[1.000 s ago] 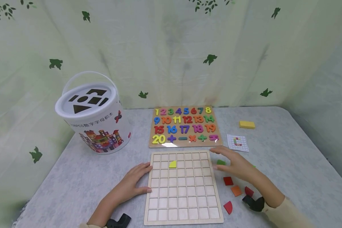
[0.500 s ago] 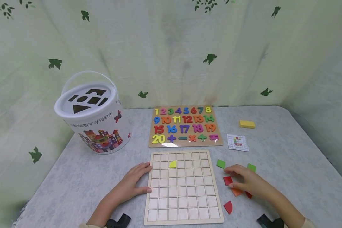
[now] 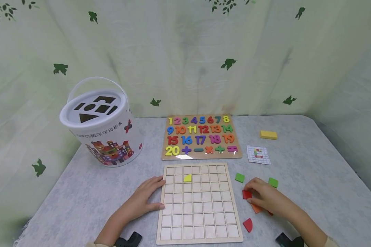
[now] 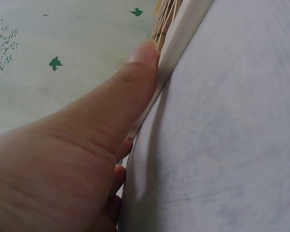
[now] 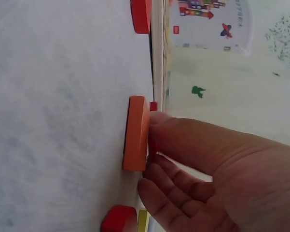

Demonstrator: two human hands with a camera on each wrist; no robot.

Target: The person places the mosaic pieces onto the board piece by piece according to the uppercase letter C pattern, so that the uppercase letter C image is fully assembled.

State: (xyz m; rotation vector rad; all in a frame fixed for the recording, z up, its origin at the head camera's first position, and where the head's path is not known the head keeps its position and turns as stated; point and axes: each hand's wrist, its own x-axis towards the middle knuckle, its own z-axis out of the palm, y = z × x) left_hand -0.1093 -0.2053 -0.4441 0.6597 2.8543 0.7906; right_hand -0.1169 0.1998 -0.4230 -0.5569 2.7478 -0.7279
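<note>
Has just narrowed the right hand (image 3: 265, 196) to a pinching grip round the red square (image 3: 246, 194), likely securing it, with the relaxed left hand (image 3: 145, 196) against the grid board (image 3: 202, 206).

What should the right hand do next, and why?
I'd probably pinch the red square and lift it straight up: thumb and index finger of the right hand are at its edges, though I can't tell whether they grip it. The orange square sits close by, so a sideways drag could nudge it.
</note>
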